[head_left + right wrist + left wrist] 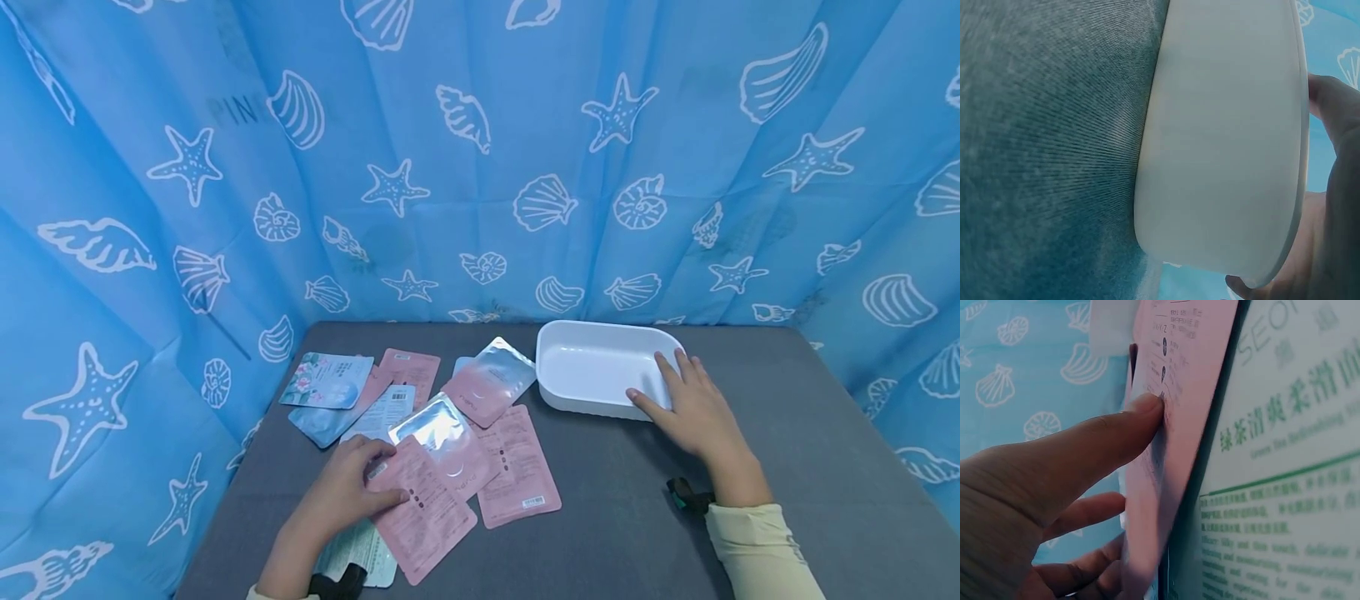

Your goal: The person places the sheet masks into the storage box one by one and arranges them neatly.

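My left hand (348,483) pinches a pink sheet mask packet (427,521) at the front of a loose pile. In the left wrist view the thumb (1119,428) presses on its printed face, with the other fingers behind it. A green-and-white mask packet (1279,487) lies beneath. Around the held packet are a pink-and-silver packet (450,450), another one (495,379) leaning by the tray, and a pink packet (517,475). My right hand (693,408) rests with spread fingers over the right end of a white tray (592,404), its thumb at the front rim.
A blue floral packet (326,379) and several more pink and blue ones lie at the left back. The grey tabletop (600,517) extends in front of the tray and to the right. A blue shell-print curtain (480,167) hangs behind and at both sides.
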A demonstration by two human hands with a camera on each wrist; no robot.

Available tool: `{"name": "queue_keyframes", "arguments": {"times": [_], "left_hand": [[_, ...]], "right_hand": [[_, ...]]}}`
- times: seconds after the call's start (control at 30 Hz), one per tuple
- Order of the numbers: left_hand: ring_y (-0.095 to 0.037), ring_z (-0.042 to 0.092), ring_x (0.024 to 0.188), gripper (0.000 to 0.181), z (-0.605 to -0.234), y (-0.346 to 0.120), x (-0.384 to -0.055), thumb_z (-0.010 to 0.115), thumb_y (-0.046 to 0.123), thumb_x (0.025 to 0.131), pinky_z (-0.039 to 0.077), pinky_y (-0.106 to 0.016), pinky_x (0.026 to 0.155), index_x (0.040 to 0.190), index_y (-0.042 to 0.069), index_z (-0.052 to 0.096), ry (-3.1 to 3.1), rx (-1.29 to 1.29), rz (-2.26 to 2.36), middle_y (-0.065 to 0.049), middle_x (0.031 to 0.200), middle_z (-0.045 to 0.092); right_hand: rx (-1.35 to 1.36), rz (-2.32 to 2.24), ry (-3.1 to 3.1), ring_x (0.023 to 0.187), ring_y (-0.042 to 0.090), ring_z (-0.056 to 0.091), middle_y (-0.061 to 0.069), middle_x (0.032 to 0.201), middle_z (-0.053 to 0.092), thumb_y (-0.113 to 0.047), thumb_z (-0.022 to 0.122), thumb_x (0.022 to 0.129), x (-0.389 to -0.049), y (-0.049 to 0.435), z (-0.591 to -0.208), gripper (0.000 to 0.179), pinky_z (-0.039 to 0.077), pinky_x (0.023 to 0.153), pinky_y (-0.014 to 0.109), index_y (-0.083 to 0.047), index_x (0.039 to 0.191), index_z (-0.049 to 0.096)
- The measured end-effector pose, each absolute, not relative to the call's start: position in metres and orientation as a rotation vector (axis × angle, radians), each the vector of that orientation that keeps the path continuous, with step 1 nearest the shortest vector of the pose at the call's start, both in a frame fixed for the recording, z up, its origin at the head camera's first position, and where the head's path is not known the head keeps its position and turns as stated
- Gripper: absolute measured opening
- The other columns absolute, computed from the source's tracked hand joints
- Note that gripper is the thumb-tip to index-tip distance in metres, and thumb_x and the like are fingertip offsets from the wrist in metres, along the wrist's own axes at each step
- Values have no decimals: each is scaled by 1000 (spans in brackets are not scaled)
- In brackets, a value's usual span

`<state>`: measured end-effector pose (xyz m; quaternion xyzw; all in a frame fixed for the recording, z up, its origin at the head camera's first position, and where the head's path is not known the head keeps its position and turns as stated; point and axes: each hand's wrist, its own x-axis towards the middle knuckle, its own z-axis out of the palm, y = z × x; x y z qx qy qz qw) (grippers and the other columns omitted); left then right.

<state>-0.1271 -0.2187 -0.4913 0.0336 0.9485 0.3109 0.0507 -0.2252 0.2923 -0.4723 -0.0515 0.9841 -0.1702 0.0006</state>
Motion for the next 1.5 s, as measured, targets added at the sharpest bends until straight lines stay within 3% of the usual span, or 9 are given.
{"name": "queue_keyframes", "arguments": {"times": [0.17,0.4,0.6,1.03,1.33,1.5], "left_hand": [[-17,55,103,62,-489,-217,-129,99,40,71,51,-36,86,123,16,74,2901,114,981,0,119,67],[-15,55,98,58,-488,-216,-130,100,37,71,52,-30,81,120,19,74,2879,137,1076,3,115,64],[-16,59,95,55,-488,-213,-132,101,34,70,55,-32,81,116,22,74,2788,129,1197,2,115,66],[-22,64,98,48,-479,-203,-136,100,24,72,60,-28,76,115,18,78,2671,176,1390,-2,118,70],[-18,64,108,45,-467,-191,-136,98,19,75,58,-35,95,116,21,80,2703,284,1462,7,113,69],[-19,63,106,43,-459,-181,-136,96,15,77,59,-34,92,117,20,80,2723,353,1490,11,114,68]], "right_hand": [[-163,-536,3090,156,63,11,37,171,12,-73,47,101,-228,292,-473,102,18,118,82,1,167,23],[-164,-523,3083,157,63,7,38,171,10,-74,45,101,-231,291,-474,103,15,120,81,2,166,23],[-178,-520,3095,157,63,4,39,171,10,-75,46,101,-232,289,-475,105,10,123,78,4,166,23],[-201,-543,3116,160,58,1,36,172,10,-75,48,99,-234,285,-478,107,9,125,76,2,167,20],[-214,-500,3143,161,55,5,33,173,15,-78,55,93,-233,283,-480,112,12,126,74,0,167,24],[-199,-473,3157,161,55,7,33,173,14,-80,56,91,-233,283,-482,116,13,126,74,1,167,24]]}}
